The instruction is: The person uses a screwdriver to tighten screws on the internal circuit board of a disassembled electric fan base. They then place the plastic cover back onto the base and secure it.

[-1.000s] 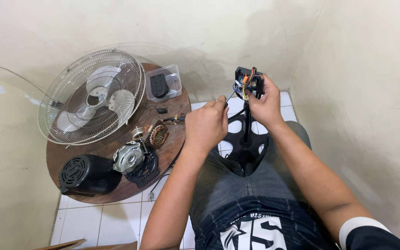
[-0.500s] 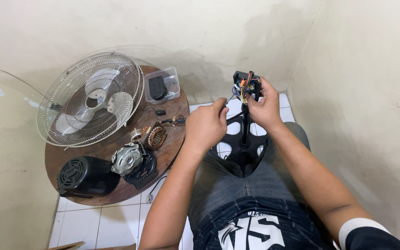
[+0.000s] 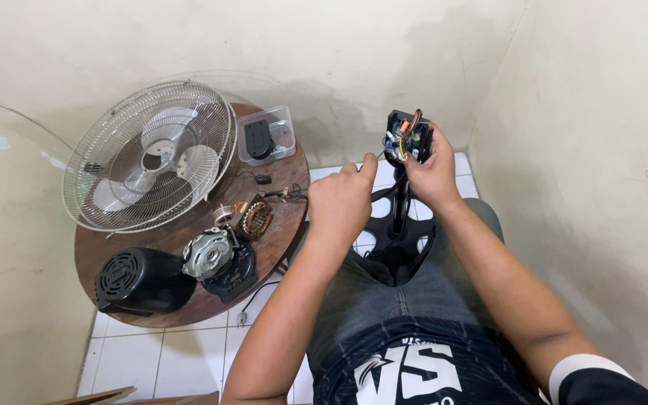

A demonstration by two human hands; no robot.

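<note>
The fan's black switch box (image 3: 408, 137), its cover off and a tangle of orange, yellow and blue wires showing, sits at the top of the black fan stand (image 3: 397, 225), which rises between the person's knees. The right hand (image 3: 433, 174) is clamped around the box from the side, and the left hand (image 3: 345, 204) is pinched shut on a thin tool whose tip points into the box from the left; what kind of tool it is cannot be told. A slip of that tip could nick the thin wires or pull one from its joint, since they are crowded together and the box is steadied by one hand only. Left of the switch box, a round wooden table (image 3: 283, 217) carries the rest: the copper-wound stator (image 3: 255, 220) nearest, the grey motor housing (image 3: 208, 253) and the black rear motor cover (image 3: 138, 279) farther left, a clear plastic container (image 3: 282, 124) holding a dark part, and the white fan guard (image 3: 151, 156) with its blades leaning over the far edge. A loose black cable (image 3: 260, 294) hangs from the table near the left forearm and could snag it.
</note>
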